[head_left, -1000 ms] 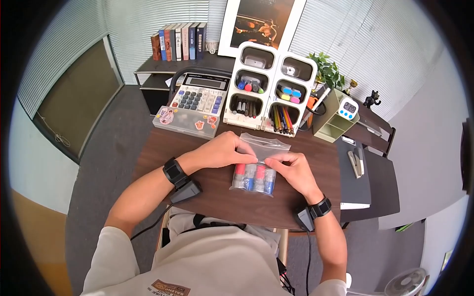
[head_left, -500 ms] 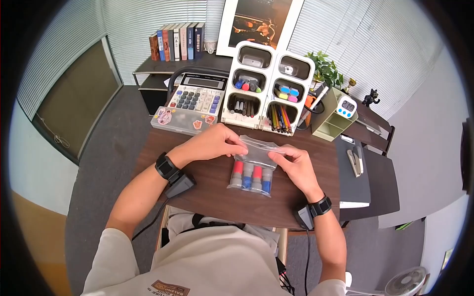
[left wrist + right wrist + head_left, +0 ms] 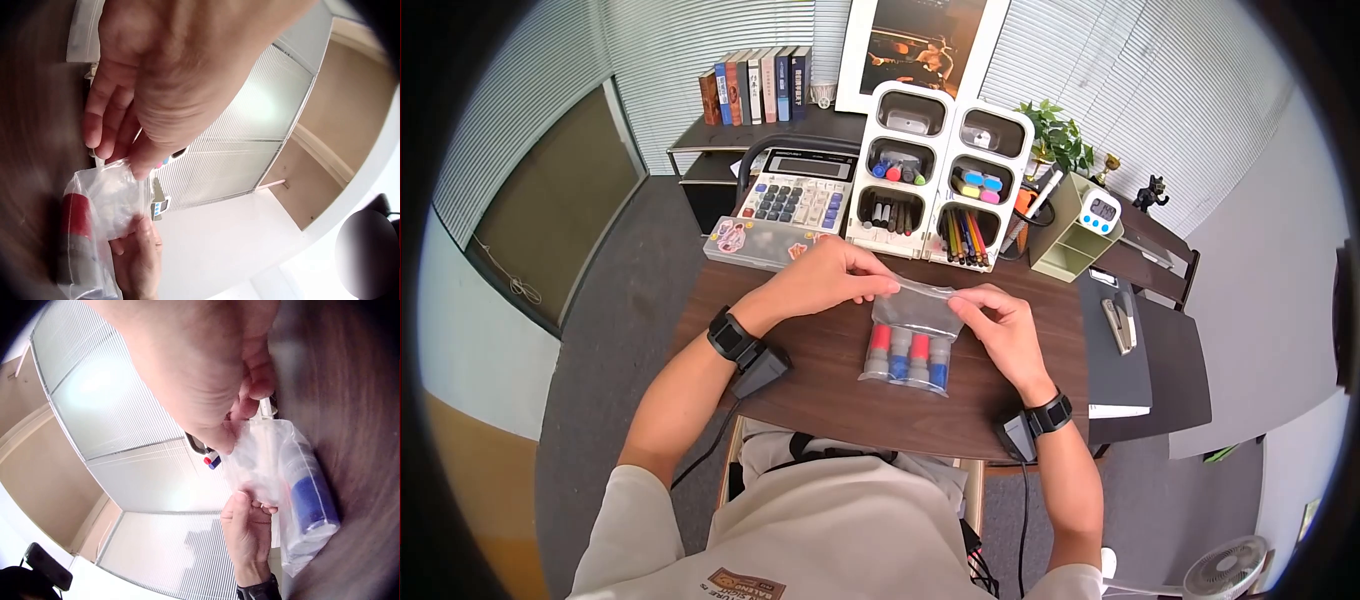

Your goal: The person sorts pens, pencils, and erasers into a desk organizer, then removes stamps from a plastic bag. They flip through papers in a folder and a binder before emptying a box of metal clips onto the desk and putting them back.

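Note:
A clear zip bag (image 3: 918, 315) lies on the desk with its upper part raised. Inside it, side by side, are several short cylinders (image 3: 919, 347), grey with red or blue sections. My left hand (image 3: 822, 275) pinches the bag's top left corner between thumb and fingers. At the top right corner, my right hand (image 3: 1000, 325) pinches the plastic in the same way. The left wrist view shows a red-and-grey cylinder (image 3: 76, 215) low in the bag, below the left fingertips. In the right wrist view, a blue-ended cylinder (image 3: 312, 503) sits near the desk surface.
Behind the bag stand white organizers (image 3: 855, 238) holding markers and pencils. A calculator (image 3: 800, 195) and a sticker-covered clear case (image 3: 750, 243) are at the back left. To the right are a green holder with a timer (image 3: 1100, 212) and a stapler (image 3: 1118, 325) on a dark folder.
My hands have moved apart, from near the middle of the bag's upper part to its top corners. The bag's upper part now stretches between them; the cylinders have shifted slightly left.

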`<action>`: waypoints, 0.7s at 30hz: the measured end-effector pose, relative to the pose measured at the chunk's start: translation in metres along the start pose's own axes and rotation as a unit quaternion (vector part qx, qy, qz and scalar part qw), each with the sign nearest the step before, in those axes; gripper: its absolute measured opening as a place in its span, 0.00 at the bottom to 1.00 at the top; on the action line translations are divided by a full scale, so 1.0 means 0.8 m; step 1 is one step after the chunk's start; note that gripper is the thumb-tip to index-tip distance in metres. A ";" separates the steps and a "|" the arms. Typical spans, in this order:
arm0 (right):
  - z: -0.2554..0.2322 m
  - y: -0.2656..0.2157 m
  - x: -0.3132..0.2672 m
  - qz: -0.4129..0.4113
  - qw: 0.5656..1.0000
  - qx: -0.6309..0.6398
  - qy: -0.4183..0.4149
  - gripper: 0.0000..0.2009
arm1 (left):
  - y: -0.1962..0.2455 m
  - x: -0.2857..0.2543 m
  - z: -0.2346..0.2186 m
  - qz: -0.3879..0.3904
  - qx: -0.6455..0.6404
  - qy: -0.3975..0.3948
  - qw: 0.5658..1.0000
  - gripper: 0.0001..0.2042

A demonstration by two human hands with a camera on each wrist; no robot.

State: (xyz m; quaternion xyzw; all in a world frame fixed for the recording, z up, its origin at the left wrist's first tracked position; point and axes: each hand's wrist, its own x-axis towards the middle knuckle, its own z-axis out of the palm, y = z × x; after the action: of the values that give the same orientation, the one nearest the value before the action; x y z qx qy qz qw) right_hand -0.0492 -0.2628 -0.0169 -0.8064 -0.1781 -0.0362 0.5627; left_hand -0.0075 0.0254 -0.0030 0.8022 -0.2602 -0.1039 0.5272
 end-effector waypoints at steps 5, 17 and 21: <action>0.000 0.003 0.000 0.004 1.000 -0.012 0.022 0.10 | 0.005 -0.002 -0.001 -0.010 -0.014 0.009 1.000 0.11; -0.001 0.003 0.001 -0.024 0.999 -0.019 0.021 0.08 | 0.001 -0.001 -0.001 -0.011 -0.026 0.009 1.000 0.09; -0.002 0.001 0.001 -0.029 0.998 -0.043 0.022 0.08 | 0.006 -0.004 0.000 -0.008 -0.033 0.016 0.999 0.09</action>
State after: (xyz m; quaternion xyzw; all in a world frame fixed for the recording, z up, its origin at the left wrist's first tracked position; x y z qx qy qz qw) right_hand -0.0482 -0.2643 -0.0167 -0.8234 -0.1878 -0.0777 0.5298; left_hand -0.0116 0.0254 0.0012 0.7879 -0.2418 -0.1040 0.5567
